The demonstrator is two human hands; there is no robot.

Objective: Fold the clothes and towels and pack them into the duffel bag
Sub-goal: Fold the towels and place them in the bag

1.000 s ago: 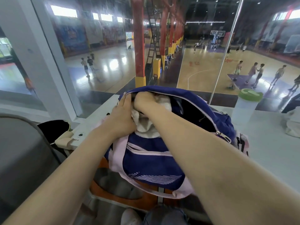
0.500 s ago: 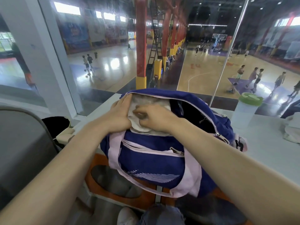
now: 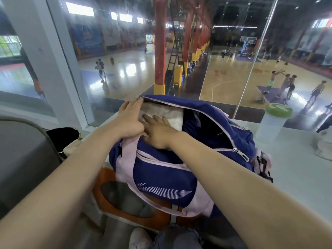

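A white towel (image 3: 165, 115) lies packed inside the open navy duffel bag (image 3: 179, 169) — the right hand (image 3: 158, 130) presses it flat, fingers straight; the left hand (image 3: 128, 121) rests open on the bag's rim. Right of the hands, more white cloth (image 3: 323, 146) waits on the tabletop (image 3: 296, 169), past a green-lidded bottle (image 3: 273, 121).

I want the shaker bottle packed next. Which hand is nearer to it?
Right. The right hand presses the white towel inside the duffel bag, bottle beyond the bag. The left hand holds the bag's far-left edge.
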